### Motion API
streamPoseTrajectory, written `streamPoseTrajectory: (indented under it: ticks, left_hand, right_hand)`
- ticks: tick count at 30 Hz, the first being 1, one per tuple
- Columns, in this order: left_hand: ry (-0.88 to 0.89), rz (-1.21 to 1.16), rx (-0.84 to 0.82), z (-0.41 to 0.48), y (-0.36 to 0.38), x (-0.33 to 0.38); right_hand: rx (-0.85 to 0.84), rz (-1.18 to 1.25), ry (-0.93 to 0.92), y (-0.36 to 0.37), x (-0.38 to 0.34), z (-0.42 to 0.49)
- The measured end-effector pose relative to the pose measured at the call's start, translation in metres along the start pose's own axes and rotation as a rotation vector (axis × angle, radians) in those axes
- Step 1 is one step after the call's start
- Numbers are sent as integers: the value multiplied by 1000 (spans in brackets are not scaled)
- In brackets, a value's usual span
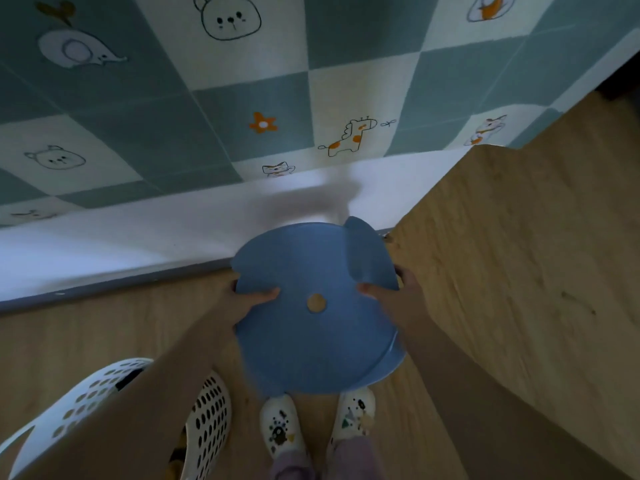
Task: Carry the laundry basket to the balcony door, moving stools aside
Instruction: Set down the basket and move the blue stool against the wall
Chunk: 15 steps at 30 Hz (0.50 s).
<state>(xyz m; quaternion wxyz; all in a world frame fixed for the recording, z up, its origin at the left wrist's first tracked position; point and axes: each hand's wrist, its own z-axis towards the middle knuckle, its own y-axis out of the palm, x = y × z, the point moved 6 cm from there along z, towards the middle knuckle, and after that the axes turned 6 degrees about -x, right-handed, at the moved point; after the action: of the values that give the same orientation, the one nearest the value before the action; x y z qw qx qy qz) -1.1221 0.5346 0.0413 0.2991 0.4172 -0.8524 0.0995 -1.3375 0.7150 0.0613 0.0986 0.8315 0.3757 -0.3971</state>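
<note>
A round blue stool (318, 334) with a small hole in the middle of its seat fills the centre of the head view, right in front of my feet. My left hand (251, 301) grips its left rim, thumb on top of the seat. My right hand (393, 296) grips the right rim the same way. A second blue piece shows behind the seat's upper right edge. The white perforated laundry basket (207, 407) stands on the wooden floor at the lower left, partly hidden by my left forearm.
A wall (242, 98) with teal and cream checks and animal drawings runs across the top, with a white baseboard (138, 244) below it. A wooden panel (519, 254) rises on the right. My feet in white shoes (282, 427) stand just under the stool.
</note>
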Motion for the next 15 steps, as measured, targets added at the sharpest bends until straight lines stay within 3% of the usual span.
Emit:
streamPoseTrajectory:
  ticks: [15]
  left_hand:
    - [33, 89, 14, 59, -5, -6]
  right_hand:
    - [-46, -61, 109, 18, 12, 62]
